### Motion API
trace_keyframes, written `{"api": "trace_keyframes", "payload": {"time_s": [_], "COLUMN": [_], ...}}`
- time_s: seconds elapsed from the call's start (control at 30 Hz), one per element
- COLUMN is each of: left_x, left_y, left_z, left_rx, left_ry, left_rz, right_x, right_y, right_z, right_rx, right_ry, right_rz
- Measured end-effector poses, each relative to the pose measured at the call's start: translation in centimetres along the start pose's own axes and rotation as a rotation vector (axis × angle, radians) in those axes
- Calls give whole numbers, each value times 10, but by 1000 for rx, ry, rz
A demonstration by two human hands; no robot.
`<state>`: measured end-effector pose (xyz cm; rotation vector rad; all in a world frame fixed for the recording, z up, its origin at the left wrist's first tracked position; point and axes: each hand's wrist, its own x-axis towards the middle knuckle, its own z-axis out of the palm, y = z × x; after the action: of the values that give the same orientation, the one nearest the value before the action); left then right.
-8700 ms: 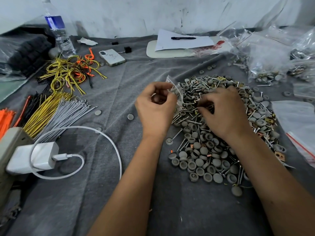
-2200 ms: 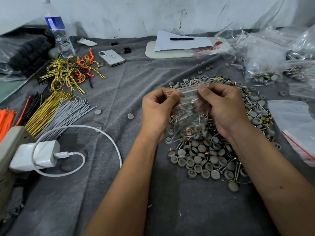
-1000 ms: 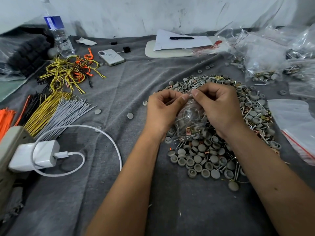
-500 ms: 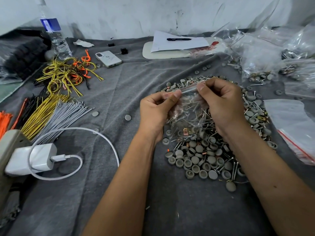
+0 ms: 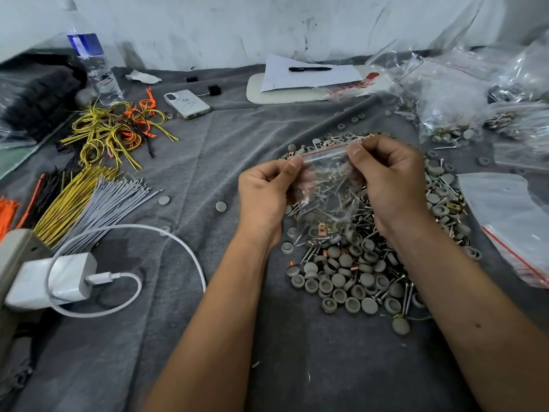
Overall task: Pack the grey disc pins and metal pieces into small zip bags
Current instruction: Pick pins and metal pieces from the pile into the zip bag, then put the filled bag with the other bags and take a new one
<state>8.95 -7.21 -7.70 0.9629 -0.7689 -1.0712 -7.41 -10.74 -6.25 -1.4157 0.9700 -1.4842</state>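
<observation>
A small clear zip bag (image 5: 325, 185) with a red line at its top hangs between both hands above the pile. It holds screws, grey discs and copper pieces. My left hand (image 5: 264, 197) pinches the bag's top left corner. My right hand (image 5: 389, 179) pinches its top right corner, so the zip edge is stretched between my thumbs. Below lies a big pile of grey disc pins and metal pieces (image 5: 350, 278) on the grey cloth (image 5: 208, 337).
Empty zip bags (image 5: 511, 221) lie at the right; filled bags (image 5: 451, 93) pile at the back right. Wire bundles (image 5: 89, 200), a white charger with cable (image 5: 56, 281), a phone (image 5: 187, 104), a water bottle (image 5: 92, 66) and paper with a pen (image 5: 309, 73) sit left and back.
My hands, close together at the bag's top a second ago, have moved apart along the zip edge, with the bag spread wide and lifted slightly. Earlier, my right hand was picking from the pile.
</observation>
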Motion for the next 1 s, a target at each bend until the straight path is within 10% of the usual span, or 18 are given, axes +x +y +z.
{"api": "trace_keyframes", "payload": {"time_s": [0.37, 0.8, 1.0], "left_x": [-6, -17, 26], "left_y": [2, 11, -12], "left_z": [2, 69, 153], "left_rx": [-18, 500, 466], "left_ry": [-120, -314, -204], "left_rz": [-50, 82, 40], "right_x": [-1, 51, 97], "right_y": [-3, -40, -30], "right_z": [0, -53, -127], "right_rx": [75, 274, 41], "right_ry": [43, 168, 147], "right_rz": [32, -17, 333]}}
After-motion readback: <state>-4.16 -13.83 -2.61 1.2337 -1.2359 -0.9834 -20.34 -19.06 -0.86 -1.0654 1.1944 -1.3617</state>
